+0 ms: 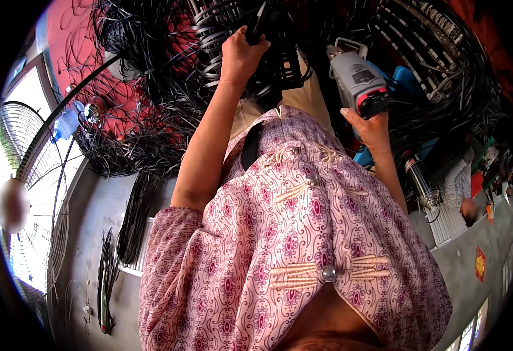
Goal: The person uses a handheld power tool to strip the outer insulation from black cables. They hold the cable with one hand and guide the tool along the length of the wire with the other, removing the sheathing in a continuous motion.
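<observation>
My right hand (374, 130) is closed at the black and red end of a grey nail gun or similar power tool (356, 76), its thumb along the side. Part of that grip is hidden under the tool. Farther to the left, my left hand (242, 57) is closed round a black strip-like piece (257, 24) that points up and away. It sits at the edge of a piece woven from black strips (209, 44) in front of my lap. The far part of this weave is dark and hard to make out.
Loose black strips (122, 146) lie tangled over the red floor (63, 29) on the left, near a large wire-guard fan (40, 175). A coiled bundle of strips (473, 93) and a blue object (404, 77) are at the right. Another bundle (138, 216) is behind me.
</observation>
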Demonstrator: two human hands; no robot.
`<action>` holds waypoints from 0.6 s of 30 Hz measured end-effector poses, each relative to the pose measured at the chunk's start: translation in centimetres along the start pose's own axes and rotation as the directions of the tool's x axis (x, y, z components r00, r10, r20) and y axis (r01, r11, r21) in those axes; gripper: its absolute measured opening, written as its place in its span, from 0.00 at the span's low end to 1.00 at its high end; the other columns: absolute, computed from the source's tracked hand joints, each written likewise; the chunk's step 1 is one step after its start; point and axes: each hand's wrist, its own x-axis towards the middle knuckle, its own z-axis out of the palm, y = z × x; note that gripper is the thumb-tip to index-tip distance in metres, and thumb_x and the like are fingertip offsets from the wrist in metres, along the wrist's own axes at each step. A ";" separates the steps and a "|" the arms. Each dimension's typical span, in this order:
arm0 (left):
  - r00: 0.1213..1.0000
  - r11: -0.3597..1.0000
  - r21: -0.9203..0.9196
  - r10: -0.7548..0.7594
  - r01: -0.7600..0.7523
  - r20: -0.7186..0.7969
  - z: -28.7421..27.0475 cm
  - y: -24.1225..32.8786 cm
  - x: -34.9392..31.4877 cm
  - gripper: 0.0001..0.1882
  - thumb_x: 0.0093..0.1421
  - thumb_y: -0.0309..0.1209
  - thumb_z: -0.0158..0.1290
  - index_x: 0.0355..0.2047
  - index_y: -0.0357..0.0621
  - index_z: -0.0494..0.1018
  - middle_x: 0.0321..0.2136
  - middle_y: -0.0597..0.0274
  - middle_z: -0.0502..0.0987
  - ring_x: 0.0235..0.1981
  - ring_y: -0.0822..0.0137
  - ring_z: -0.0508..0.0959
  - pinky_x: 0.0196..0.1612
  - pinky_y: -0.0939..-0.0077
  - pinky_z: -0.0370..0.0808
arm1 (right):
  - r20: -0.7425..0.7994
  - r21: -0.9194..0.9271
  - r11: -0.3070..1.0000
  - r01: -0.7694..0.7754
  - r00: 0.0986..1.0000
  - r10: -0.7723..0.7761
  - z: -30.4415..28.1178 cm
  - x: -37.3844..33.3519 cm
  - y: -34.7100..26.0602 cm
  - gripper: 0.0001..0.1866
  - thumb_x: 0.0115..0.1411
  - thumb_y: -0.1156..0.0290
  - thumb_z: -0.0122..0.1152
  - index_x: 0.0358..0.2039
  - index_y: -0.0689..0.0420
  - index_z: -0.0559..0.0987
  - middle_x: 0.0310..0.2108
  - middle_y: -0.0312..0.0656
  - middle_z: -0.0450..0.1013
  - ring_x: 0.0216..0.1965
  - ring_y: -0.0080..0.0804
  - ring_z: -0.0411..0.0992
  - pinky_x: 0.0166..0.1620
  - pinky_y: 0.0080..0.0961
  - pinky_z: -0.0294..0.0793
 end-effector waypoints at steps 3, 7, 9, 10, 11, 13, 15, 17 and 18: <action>0.999 0.998 0.039 0.043 -0.042 -0.020 0.1 -0.4 0.0 0.18 0.49 0.32 0.63 0.38 0.34 0.76 0.29 0.48 0.81 0.32 0.57 0.82 0.38 0.68 0.77 | 0.060 -0.012 1.000 0.008 0.998 -0.007 1.0 0.8 -1.7 0.12 0.47 0.71 0.73 0.31 0.60 0.80 0.25 0.41 0.78 0.28 0.27 0.77 0.34 0.24 0.75; 0.998 0.998 -0.012 0.059 -0.059 -0.028 0.3 -0.3 -0.2 0.17 0.50 0.32 0.62 0.38 0.35 0.75 0.29 0.46 0.81 0.32 0.54 0.82 0.37 0.67 0.77 | 0.152 -0.084 0.996 0.017 0.988 -0.004 2.3 1.5 -1.5 0.26 0.45 0.72 0.71 0.48 0.58 0.77 0.34 0.48 0.80 0.35 0.36 0.81 0.39 0.26 0.76; 0.998 0.998 0.001 0.056 -0.056 -0.025 0.1 -0.1 -0.3 0.17 0.50 0.32 0.62 0.37 0.35 0.75 0.29 0.46 0.81 0.32 0.53 0.82 0.37 0.67 0.77 | 0.190 -0.093 0.996 -0.011 0.981 0.028 2.6 2.0 -1.7 0.33 0.45 0.67 0.71 0.54 0.56 0.74 0.37 0.50 0.79 0.39 0.43 0.80 0.41 0.29 0.77; 0.998 0.998 0.007 0.055 -0.054 -0.024 0.0 -0.1 -0.3 0.17 0.50 0.32 0.62 0.37 0.35 0.75 0.29 0.46 0.81 0.32 0.53 0.82 0.37 0.67 0.77 | 0.199 -0.105 0.994 -0.027 0.979 0.048 2.8 2.2 -1.8 0.33 0.45 0.66 0.72 0.54 0.55 0.74 0.37 0.50 0.79 0.39 0.44 0.80 0.42 0.29 0.77; 0.998 0.998 0.014 0.056 -0.056 -0.030 0.1 -0.1 -0.4 0.16 0.50 0.32 0.62 0.37 0.35 0.75 0.29 0.46 0.81 0.32 0.53 0.82 0.37 0.67 0.77 | 0.208 -0.117 0.992 -0.044 0.976 0.068 3.0 2.4 -1.9 0.34 0.45 0.64 0.72 0.55 0.55 0.74 0.37 0.50 0.79 0.40 0.46 0.79 0.42 0.30 0.77; 0.997 0.998 0.027 0.065 -0.064 -0.039 0.1 0.1 -0.5 0.16 0.51 0.32 0.62 0.37 0.35 0.75 0.29 0.46 0.81 0.32 0.53 0.82 0.37 0.67 0.77 | 0.209 -0.160 0.987 0.008 0.977 0.026 3.3 2.7 -1.6 0.35 0.46 0.58 0.72 0.55 0.53 0.74 0.40 0.50 0.79 0.41 0.48 0.79 0.42 0.32 0.78; 0.998 0.998 0.015 0.056 -0.056 -0.032 0.0 0.5 -0.6 0.17 0.51 0.32 0.62 0.37 0.35 0.75 0.29 0.46 0.81 0.33 0.53 0.82 0.37 0.67 0.77 | 0.203 -0.194 0.980 0.043 0.979 -0.003 3.5 3.0 -1.9 0.35 0.46 0.56 0.72 0.55 0.53 0.74 0.41 0.50 0.78 0.41 0.48 0.79 0.41 0.32 0.78; 0.998 0.999 0.004 0.048 -0.048 -0.028 0.0 0.6 -0.7 0.17 0.50 0.32 0.62 0.37 0.34 0.75 0.30 0.46 0.81 0.33 0.52 0.82 0.37 0.67 0.77 | 0.201 -0.198 0.979 0.048 0.980 -0.008 3.6 3.1 -2.2 0.35 0.47 0.53 0.72 0.55 0.53 0.74 0.42 0.49 0.78 0.40 0.47 0.79 0.40 0.32 0.78; 0.999 0.999 -0.001 0.047 -0.047 -0.027 -0.1 0.9 -0.9 0.17 0.50 0.32 0.62 0.37 0.34 0.75 0.30 0.46 0.81 0.33 0.52 0.82 0.38 0.67 0.77 | 0.198 -0.201 0.978 0.052 0.980 -0.011 3.4 2.9 -2.6 0.36 0.47 0.52 0.72 0.55 0.52 0.74 0.43 0.49 0.78 0.40 0.47 0.79 0.39 0.32 0.78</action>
